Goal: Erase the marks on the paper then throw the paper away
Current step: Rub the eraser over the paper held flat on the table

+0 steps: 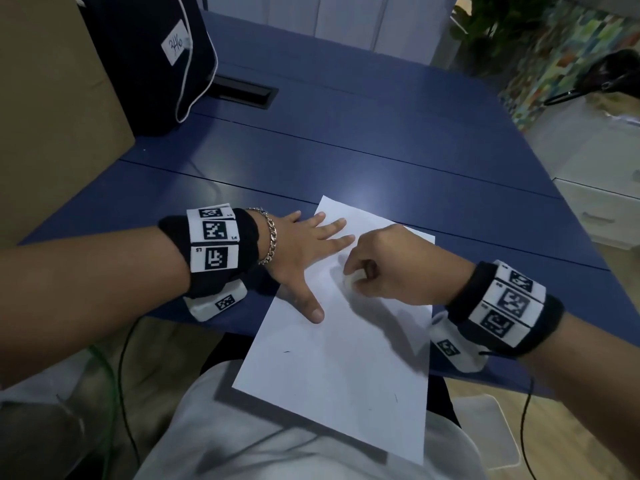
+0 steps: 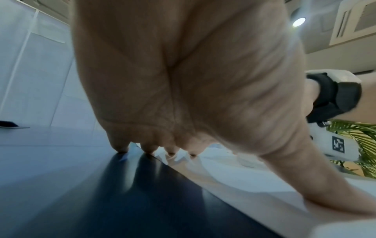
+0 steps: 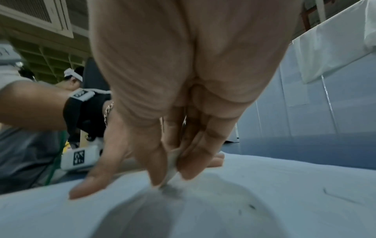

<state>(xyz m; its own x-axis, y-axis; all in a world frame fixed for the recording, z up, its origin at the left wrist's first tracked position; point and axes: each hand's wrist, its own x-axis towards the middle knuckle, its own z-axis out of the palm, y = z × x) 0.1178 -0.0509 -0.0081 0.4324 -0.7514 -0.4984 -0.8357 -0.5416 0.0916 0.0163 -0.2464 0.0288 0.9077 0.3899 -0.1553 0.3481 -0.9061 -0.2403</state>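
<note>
The left hand (image 1: pixel 304 251) lies flat with straight fingers on the paper (image 1: pixel 346 358). The paper's long side runs from the person out across the blue tabletop (image 1: pixel 381 140). The right hand (image 1: pixel 391 265) pinches a white eraser (image 1: pixel 353 277) down on the paper.

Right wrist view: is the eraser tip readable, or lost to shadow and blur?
Right wrist view: the eraser tip is soft, sunk in the right hand's shadow on the paper. Head view: dim but sharper, eraser visible. Left wrist view: the left hand fills it, edges smeared.
</note>
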